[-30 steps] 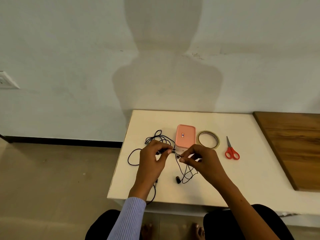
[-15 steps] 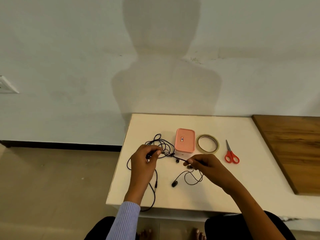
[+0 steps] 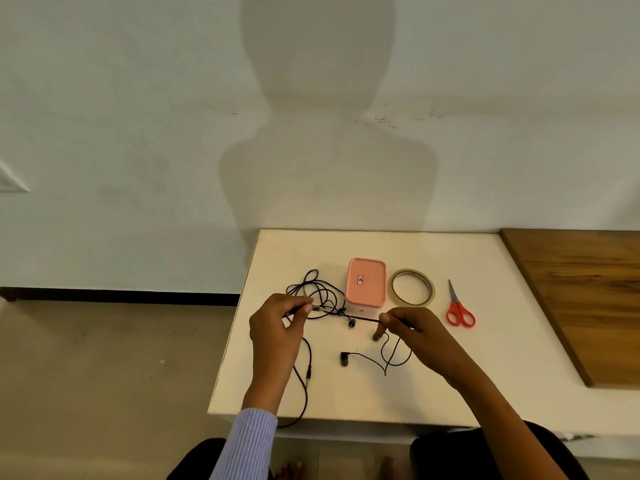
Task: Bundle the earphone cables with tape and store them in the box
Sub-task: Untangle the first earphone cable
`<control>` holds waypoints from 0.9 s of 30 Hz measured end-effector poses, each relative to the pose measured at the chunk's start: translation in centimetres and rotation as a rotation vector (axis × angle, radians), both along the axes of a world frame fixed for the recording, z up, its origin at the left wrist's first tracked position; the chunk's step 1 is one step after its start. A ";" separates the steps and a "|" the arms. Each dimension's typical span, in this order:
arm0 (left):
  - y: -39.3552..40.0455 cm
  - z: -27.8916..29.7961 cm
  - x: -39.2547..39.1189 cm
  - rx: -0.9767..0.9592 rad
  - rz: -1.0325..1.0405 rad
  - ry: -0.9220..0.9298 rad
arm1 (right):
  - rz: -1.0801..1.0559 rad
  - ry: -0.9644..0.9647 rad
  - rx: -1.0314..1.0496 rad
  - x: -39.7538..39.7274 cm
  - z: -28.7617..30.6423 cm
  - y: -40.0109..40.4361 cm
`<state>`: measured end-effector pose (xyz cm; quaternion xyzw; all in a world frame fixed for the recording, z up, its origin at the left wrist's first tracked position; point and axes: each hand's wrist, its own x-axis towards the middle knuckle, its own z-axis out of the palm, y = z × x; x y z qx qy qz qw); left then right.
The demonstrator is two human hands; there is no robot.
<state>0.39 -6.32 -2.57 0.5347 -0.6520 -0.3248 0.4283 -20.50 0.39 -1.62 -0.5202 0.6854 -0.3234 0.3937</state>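
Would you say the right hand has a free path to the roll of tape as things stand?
Probably yes: the tape roll lies just beyond the right hand with nothing between them, but that hand pinches the earphone cable and must release it first.

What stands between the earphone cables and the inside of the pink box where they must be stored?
The box's own lid: the pink box sits shut just behind the cables. The cables are also loose and tangled, pinched by the left hand and right hand, with the tape roll untouched.

Black earphone cables point(image 3: 323, 299), pink box point(image 3: 366, 281) (red label), tan tape point(image 3: 411, 287), red-handled scissors point(image 3: 459, 308), cream surface point(image 3: 485, 368), blue-striped sleeve point(image 3: 247, 445).
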 end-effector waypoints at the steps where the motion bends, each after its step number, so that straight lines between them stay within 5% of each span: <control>1: 0.0 -0.1 -0.1 -0.033 0.008 -0.056 | -0.014 0.001 -0.004 0.2 0.0 0.0; 4: 0.5 -0.1 -0.7 -0.071 -0.034 -0.095 | -0.033 0.027 -0.029 1.3 -0.2 -0.2; 11: 2.2 0.3 -3.6 0.214 -0.331 0.078 | -0.064 0.044 -0.104 3.4 -0.3 -0.9; 27: -0.2 0.2 0.2 0.064 -0.048 0.019 | -0.045 0.042 -0.044 -0.3 0.0 -0.1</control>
